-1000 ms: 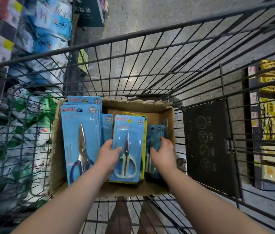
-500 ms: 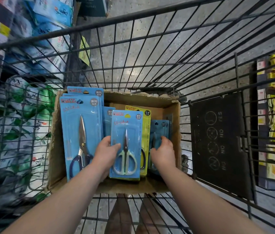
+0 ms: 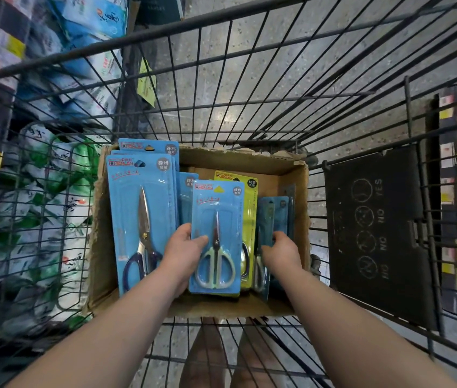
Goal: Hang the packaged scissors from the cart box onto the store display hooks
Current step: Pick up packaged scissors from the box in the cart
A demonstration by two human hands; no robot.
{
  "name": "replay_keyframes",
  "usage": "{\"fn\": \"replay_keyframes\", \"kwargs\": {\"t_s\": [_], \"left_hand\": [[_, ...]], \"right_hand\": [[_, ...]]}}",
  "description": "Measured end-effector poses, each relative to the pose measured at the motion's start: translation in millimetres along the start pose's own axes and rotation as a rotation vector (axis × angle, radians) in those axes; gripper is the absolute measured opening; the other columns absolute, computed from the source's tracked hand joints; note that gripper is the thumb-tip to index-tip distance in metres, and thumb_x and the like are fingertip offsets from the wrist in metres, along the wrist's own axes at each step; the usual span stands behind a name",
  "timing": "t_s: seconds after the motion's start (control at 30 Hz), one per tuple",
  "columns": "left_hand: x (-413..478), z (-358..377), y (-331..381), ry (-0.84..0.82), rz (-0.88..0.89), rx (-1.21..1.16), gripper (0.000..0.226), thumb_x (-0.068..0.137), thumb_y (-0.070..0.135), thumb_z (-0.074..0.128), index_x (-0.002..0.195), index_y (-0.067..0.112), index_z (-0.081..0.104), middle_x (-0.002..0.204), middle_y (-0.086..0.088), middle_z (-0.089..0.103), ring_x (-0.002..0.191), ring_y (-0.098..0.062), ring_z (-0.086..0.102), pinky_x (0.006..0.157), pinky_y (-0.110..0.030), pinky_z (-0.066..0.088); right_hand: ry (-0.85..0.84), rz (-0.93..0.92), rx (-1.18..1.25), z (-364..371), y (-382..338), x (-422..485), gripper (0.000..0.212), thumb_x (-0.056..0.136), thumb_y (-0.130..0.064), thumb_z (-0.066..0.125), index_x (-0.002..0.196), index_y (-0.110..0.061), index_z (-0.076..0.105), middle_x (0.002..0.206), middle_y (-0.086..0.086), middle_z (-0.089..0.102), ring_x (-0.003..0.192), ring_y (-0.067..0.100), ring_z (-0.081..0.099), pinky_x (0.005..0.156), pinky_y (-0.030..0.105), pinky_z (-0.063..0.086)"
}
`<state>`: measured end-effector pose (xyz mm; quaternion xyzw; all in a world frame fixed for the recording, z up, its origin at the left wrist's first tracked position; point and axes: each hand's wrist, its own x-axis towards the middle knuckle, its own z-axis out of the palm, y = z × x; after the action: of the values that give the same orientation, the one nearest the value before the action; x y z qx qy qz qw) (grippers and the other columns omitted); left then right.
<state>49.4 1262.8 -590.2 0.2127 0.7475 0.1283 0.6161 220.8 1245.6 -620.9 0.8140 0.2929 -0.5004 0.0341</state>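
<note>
Now left hand (image 3: 184,254), right hand (image 3: 280,252) grip separate glossy scissors packs (image 3: 217,204).

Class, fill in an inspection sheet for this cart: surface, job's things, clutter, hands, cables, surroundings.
Surface: box sits on the floor of the cart.
Job's things: scissor packs stand in the box: large blue pack left, small blue pack middle, yellow pack behind it.
Clutter: nothing seen.
Hands: left hand grips small blue pack; right hand grips dark blue pack.
Cables: nothing seen.
Surroundings: bagged goods left; black sign right.
</note>
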Motion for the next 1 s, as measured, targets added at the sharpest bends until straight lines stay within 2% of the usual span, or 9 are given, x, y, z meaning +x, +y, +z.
{"fn": "replay_keyframes", "kwargs": {"t_s": [0.3,0.4,0.47,0.53,0.6,0.7,0.83,0.9,1.0], "left_hand": [[-40.7,-6.0,20.4,-0.029,0.065,-0.013,0.020,0.090,0.003,0.053,0.107,0.013,0.058,0.102,-0.011,0.067,0.090,-0.026,0.065,0.073,-0.037,0.055],[-67.5,-14.4,38.1,-0.026,0.108,-0.037,0.018,0.089,0.002,0.053,0.101,0.013,0.061,0.096,-0.009,0.069,0.082,-0.020,0.064,0.059,-0.027,0.052],[-84.4,-22.4,49.7,-0.010,0.149,-0.052,0.014,0.085,0.003,0.056,0.088,0.016,0.062,0.087,-0.007,0.069,0.080,-0.024,0.065,0.061,-0.028,0.056],[-96.4,-33.2,57.7,0.029,0.194,-0.050,0.008,0.076,0.014,0.063,0.084,0.016,0.063,0.088,-0.009,0.070,0.086,-0.030,0.067,0.076,-0.043,0.058],[-106.0,-44.7,62.9,0.047,0.231,-0.061,0.023,0.065,0.027,0.064,0.086,0.018,0.065,0.094,-0.010,0.072,0.090,-0.032,0.067,0.083,-0.054,0.055],[-144.0,-62.8,77.9,0.088,0.273,-0.128,0.006,0.077,0.017,0.063,0.083,0.018,0.062,0.095,-0.010,0.070,0.090,-0.031,0.067,0.084,-0.051,0.055],[-185.5,-83.3,81.1,0.185,0.319,-0.253,0.012,0.088,0.002,0.056,0.090,0.013,0.061,0.083,-0.008,0.065,0.072,-0.026,0.063,0.070,-0.038,0.054],[-198.6,-91.4,72.6,0.245,0.334,-0.310,0.009,0.084,0.007,0.061,0.083,0.016,0.061,0.082,-0.009,0.068,0.070,-0.026,0.065,0.068,-0.039,0.057],[-219.3,-98.8,53.8,0.342,0.349,-0.364,0.019,0.073,0.020,0.066,0.092,0.018,0.065,0.092,-0.011,0.073,0.080,-0.031,0.070,0.075,-0.053,0.058]], "right_hand": [[0.138,-0.149,0.276,-47.6,-10.0,-55.0,0.037,0.093,-0.016,0.043,0.129,-0.016,0.049,0.117,0.005,0.063,0.100,0.024,0.060,0.083,0.034,0.050],[0.149,-0.209,0.330,-69.9,-24.1,-86.1,0.031,0.096,-0.012,0.039,0.125,-0.014,0.050,0.105,0.000,0.059,0.087,0.014,0.056,0.076,0.027,0.045],[0.162,-0.263,0.336,-83.5,-34.7,-108.8,0.030,0.097,-0.010,0.038,0.125,-0.012,0.048,0.106,0.001,0.057,0.077,0.007,0.053,0.068,0.022,0.040],[0.179,-0.311,0.333,-94.0,-44.9,-130.5,0.030,0.097,-0.010,0.038,0.126,-0.010,0.047,0.113,0.006,0.059,0.081,0.010,0.052,0.069,0.022,0.038],[0.194,-0.361,0.331,-102.2,-54.8,-150.7,0.031,0.097,-0.009,0.038,0.127,-0.010,0.046,0.116,0.007,0.059,0.090,0.014,0.050,0.073,0.021,0.036],[0.202,-0.445,0.304,-110.0,-70.9,-176.8,0.033,0.097,-0.008,0.038,0.129,-0.009,0.044,0.114,0.005,0.057,0.093,0.016,0.050,0.074,0.021,0.036],[0.150,-0.545,0.273,-110.8,-91.4,-206.2,0.038,0.097,-0.013,0.040,0.135,-0.013,0.039,0.129,0.009,0.057,0.112,0.026,0.057,0.098,0.041,0.045],[0.099,-0.611,0.258,-111.5,-98.2,-220.6,0.038,0.097,-0.013,0.039,0.135,-0.013,0.039,0.127,0.007,0.057,0.108,0.023,0.056,0.095,0.035,0.045],[0.017,-0.726,0.213,-114.6,-101.3,-245.6,0.036,0.098,-0.012,0.039,0.133,-0.014,0.041,0.117,0.000,0.054,0.098,0.015,0.050,0.084,0.025,0.039]]}}
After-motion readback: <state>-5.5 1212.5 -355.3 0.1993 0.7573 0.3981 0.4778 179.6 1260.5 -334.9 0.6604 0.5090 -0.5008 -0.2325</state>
